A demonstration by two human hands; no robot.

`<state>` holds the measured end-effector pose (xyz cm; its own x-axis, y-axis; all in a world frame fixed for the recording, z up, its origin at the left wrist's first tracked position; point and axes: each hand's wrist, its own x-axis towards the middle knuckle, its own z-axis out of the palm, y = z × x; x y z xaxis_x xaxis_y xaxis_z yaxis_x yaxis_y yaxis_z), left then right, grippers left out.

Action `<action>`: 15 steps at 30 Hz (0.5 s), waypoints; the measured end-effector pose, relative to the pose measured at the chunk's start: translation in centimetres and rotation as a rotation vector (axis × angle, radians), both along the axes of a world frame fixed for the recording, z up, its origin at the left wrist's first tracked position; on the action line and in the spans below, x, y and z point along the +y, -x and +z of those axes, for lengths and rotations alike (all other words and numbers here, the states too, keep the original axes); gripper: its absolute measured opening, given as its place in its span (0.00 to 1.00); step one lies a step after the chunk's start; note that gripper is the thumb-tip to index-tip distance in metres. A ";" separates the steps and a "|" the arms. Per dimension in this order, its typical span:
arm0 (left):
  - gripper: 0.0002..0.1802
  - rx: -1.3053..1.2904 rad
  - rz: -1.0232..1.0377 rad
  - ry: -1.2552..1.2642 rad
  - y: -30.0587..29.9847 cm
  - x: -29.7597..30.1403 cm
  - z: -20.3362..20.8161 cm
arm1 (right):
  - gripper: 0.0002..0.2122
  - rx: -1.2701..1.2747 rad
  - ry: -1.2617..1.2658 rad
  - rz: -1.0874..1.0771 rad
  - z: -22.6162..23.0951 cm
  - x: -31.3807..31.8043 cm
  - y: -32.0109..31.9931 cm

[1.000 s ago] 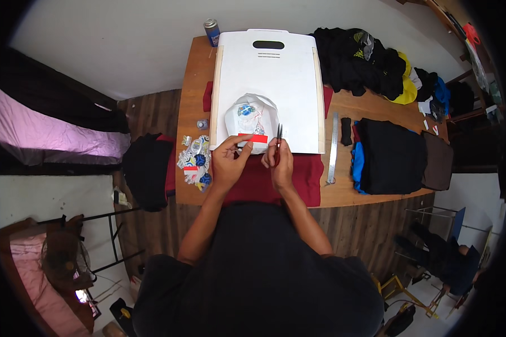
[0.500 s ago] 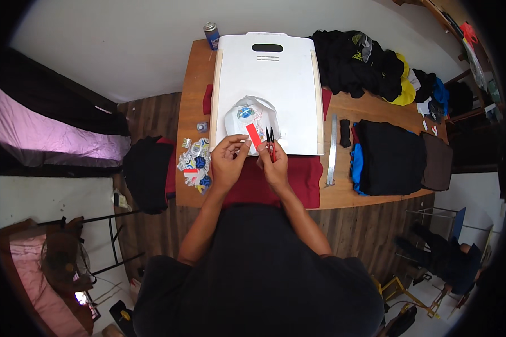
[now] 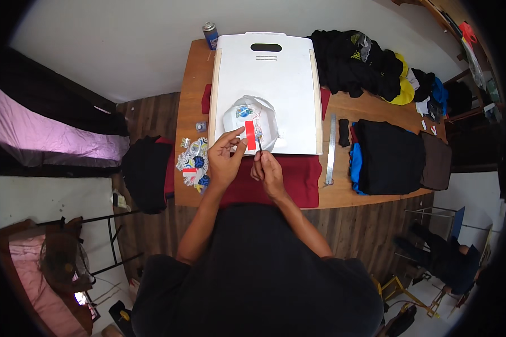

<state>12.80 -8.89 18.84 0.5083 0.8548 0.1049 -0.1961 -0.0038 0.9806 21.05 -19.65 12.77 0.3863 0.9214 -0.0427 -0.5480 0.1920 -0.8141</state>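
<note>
My left hand (image 3: 226,162) pinches a flat red strip (image 3: 250,135) between thumb and fingers. Just right of it, my right hand (image 3: 270,175) is closed around thread snips (image 3: 259,145), whose dark blades point away from me along the strip's right edge. Whether the blades touch the strip I cannot tell. Both hands are over the near edge of a white board (image 3: 298,73). Beneath the strip stands a white, open, bowl-like container (image 3: 274,115) with blue and white bits and reddish threads in it. Maroon cloth (image 3: 301,182) lies under the board.
Left on the wooden table (image 3: 197,78) are a pile of patterned trimmings (image 3: 194,163) and a spray can (image 3: 210,36). To the right lie a metal ruler (image 3: 331,149), folded black clothes (image 3: 391,157) and a dark garment heap (image 3: 348,62). Another person (image 3: 455,264) is at far lower right.
The red strip has turned more upright. My right hand has shifted slightly down and left and turned the snips, drawing its fingers off the strip; the left hand still holds it.
</note>
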 end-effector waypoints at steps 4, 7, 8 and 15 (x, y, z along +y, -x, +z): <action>0.19 -0.009 0.008 -0.014 -0.1 -0.1 0.2 | 0.15 0.022 -0.046 -0.059 -0.9 0.2 0.3; 0.19 0.006 0.015 -0.052 0.0 0.1 0.1 | 0.15 0.043 -0.042 -0.069 0.1 0.4 0.4; 0.19 0.017 0.013 -0.061 0.1 0.1 0.1 | 0.16 0.056 -0.033 -0.070 0.4 0.4 0.4; 0.22 -0.007 -0.016 -0.003 -0.1 -0.4 0.4 | 0.16 0.042 -0.031 -0.064 0.6 0.6 0.8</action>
<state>12.85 -9.24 19.22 0.5210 0.8463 0.1110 -0.2032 -0.0033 0.9791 20.27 -19.05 13.34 0.4429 0.8960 -0.0316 -0.5676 0.2529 -0.7835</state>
